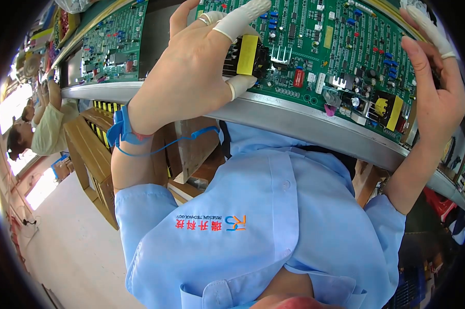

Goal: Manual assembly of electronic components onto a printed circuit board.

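A green circuit board (pixel 307 51) crowded with small parts lies on the metal-edged bench. White finger cots cover the thumb and some fingers of my left hand (pixel 186 72). That hand pinches a transformer (pixel 248 55) wrapped in yellow tape, at the left part of the board; the transformer's underside is hidden. Another yellow-taped transformer (pixel 389 110) sits near the board's right corner. Beside the right edge is my right hand (pixel 441 98), its fingers spread and one capped with a cot. Whether its fingertips touch the board I cannot tell.
A metal rail (pixel 315 119) runs along the bench's near edge. A second green board (pixel 114 46) lies to the left. A blue wrist strap (pixel 121 126) with a cord circles my left wrist. Cardboard boxes (pixel 88 154) stand below; another person (pixel 41 123) is at far left.
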{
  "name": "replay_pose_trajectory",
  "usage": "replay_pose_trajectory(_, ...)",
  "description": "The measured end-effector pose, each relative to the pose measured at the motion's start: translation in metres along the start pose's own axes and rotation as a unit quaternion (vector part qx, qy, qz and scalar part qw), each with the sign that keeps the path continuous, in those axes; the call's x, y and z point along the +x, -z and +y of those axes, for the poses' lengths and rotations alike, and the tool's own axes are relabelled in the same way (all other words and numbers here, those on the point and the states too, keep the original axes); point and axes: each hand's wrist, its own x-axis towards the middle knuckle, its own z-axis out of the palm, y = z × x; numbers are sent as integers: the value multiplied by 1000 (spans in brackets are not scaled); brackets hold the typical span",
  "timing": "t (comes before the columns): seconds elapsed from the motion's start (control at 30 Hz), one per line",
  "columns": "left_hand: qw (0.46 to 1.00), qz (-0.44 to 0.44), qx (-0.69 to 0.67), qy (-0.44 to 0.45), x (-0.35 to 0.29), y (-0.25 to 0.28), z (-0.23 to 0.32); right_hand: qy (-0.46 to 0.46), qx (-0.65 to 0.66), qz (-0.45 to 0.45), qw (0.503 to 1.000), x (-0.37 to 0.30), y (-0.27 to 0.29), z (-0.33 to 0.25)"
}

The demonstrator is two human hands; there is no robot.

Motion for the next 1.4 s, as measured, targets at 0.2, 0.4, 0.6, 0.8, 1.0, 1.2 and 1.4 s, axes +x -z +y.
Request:
replay_pose_trajectory(0.2, 999, -44, 16, 10, -4, 0, 2, -123, 181, 49, 975, -4, -7, -2)
replay_pose_trajectory(0.4, 991, -126, 41, 24, 5, 7, 1, -113, 161, 29, 980, -3, -8, 0)
replay_pose_trajectory(0.6, 992, -118, 29, 29, 3, 7, 7, -153, 145, 40, 977, 4, -10, -8)
replay_pose_trajectory(0.8, 997, -8, 17, -70, -12, -10, -11, -201, 61, 19, 977, 14, -6, -32)
replay_pose_trajectory(1.0, 993, -100, 63, 7, 3, 1, 11, -191, 32, 27, 981, 16, -8, -29)
replay_pose_trajectory(1.2, 975, -209, 80, 14, 18, 10, 5, -142, 107, 7, 984, -3, -18, 21)
replay_pose_trajectory(1.4, 982, 41, 151, -101, -12, -27, -16, -159, 103, 43, 981, 4, -11, 1)
